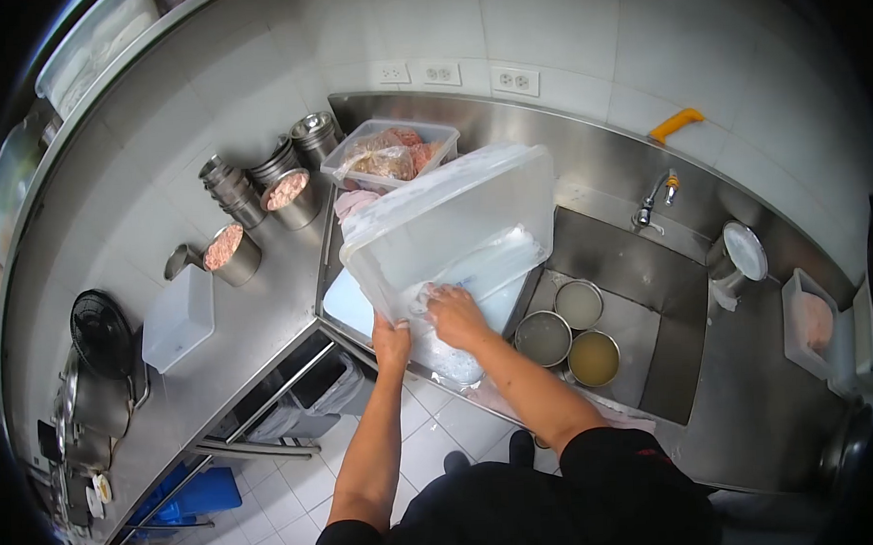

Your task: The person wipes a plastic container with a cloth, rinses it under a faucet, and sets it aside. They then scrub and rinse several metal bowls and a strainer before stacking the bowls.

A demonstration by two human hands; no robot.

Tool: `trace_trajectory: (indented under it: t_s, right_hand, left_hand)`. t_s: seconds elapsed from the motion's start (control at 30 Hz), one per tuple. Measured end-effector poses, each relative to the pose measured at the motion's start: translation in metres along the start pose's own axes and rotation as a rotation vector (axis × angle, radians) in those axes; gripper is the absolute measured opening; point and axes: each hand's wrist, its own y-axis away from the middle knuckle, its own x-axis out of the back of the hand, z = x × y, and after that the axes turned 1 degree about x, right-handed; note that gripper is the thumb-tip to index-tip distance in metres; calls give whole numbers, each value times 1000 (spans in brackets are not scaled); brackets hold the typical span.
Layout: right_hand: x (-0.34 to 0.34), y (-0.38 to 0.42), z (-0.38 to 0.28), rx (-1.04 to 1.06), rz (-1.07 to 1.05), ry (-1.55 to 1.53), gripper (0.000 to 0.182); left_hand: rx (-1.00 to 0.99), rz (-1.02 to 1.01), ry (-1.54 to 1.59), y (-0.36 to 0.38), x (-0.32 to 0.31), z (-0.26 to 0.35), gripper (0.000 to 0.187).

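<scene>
A large translucent plastic bin [386,238] is tipped on its side at the left edge of the sink, its opening facing me. My left hand [393,343] grips the bin's lower left rim. Inside the bin, my right hand [456,315] presses against the wall with curled fingers. Whitish, shiny wet matter, perhaps suds, lies around those fingers; anything held under them is hidden. A pale blue board [347,304] shows below the bin.
The steel sink [679,354] holds three round metal containers of liquid [594,358], below a faucet [659,197]. Ground meat fills metal pots [233,256] on the left counter, beside an upright clear container [178,318]. A tub of bagged meat [390,158] stands behind the bin.
</scene>
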Motion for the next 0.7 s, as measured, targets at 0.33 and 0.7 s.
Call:
trace_trajectory:
  t_s: [0.33,0.7]
  right_hand:
    - [26,-9,66,39,62,-31,22]
    - [3,10,19,176,99,110,25]
  left_hand:
    - [-615,262,-312,-29,130,146,69]
    - [-424,-198,-901,-90,113,311,71]
